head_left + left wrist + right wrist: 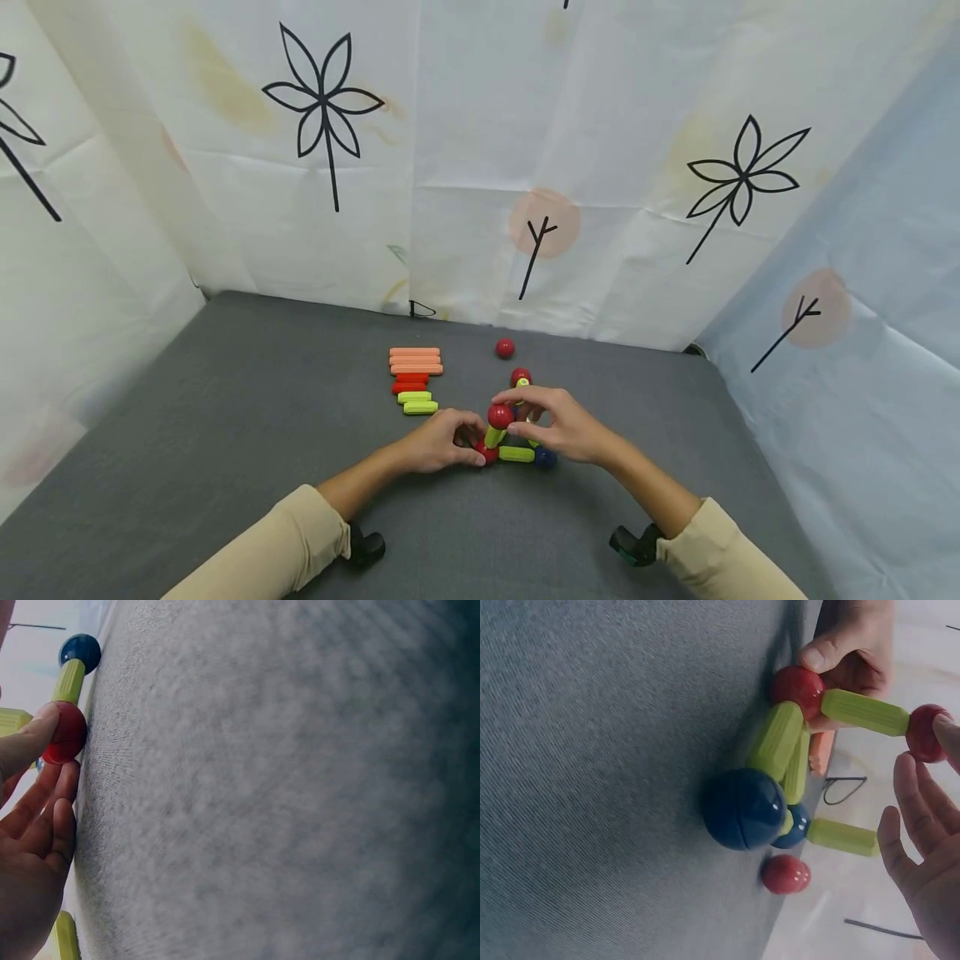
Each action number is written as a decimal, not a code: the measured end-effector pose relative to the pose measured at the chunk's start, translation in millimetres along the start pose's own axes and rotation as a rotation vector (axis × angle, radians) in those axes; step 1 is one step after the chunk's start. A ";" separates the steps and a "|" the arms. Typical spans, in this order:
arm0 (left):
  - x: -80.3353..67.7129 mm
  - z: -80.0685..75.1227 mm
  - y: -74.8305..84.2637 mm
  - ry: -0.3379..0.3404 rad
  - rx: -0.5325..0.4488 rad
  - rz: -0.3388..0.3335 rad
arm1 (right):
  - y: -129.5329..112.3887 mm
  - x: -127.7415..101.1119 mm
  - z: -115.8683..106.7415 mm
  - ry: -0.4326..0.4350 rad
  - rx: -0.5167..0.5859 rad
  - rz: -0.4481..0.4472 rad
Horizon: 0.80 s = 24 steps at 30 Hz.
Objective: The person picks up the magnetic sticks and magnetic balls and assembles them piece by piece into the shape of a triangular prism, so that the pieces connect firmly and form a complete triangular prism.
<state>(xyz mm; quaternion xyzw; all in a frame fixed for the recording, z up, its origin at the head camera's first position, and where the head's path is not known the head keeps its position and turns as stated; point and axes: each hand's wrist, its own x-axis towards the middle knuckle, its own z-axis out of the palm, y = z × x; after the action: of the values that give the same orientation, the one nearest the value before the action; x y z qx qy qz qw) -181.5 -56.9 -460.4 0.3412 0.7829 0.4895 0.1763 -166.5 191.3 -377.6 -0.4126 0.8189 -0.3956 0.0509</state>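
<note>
My left hand [438, 442] pinches a red ball [795, 688] that rests on the grey surface, thumb on one side and fingers on the other. From this ball a yellow-green rod [866, 712] rises to a second red ball [501, 416], which my right hand [562, 425] holds between thumb and fingertips. Another yellow-green rod [517, 454] lies flat from the lower red ball to a near blue ball [742, 808]. Farther back sits another blue ball [791, 826] with an upright rod [844, 836] on it. In the head view, my right hand partly hides this frame.
Left of the frame lie salmon rods [416, 360], red rods [410, 383] and yellow-green rods [418, 403] in a column. Two red balls, one at the back [506, 348] and one nearer [521, 377], sit behind the frame. A patterned white curtain [465, 250] borders the grey surface.
</note>
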 end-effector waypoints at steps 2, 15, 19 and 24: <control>0.0 -0.6 -0.2 0.001 -0.004 -0.004 | 0.3 1.5 -3.7 0.019 0.000 0.009; 0.8 -0.3 -1.8 -0.007 -0.001 -0.027 | 67.1 15.1 -30.0 0.141 -0.083 0.272; 0.5 0.5 -1.1 -0.006 -0.005 -0.031 | 83.3 18.0 -29.9 0.016 -0.057 0.305; 0.1 0.4 -0.2 -0.005 -0.014 -0.031 | 96.6 21.3 -28.7 -0.072 -0.030 0.328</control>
<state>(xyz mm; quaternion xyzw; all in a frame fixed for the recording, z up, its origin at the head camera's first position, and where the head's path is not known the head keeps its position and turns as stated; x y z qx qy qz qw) -181.4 -56.6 -460.8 0.3291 0.7842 0.4913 0.1880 -253.6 226.9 -419.4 -0.2882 0.8788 -0.3546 0.1377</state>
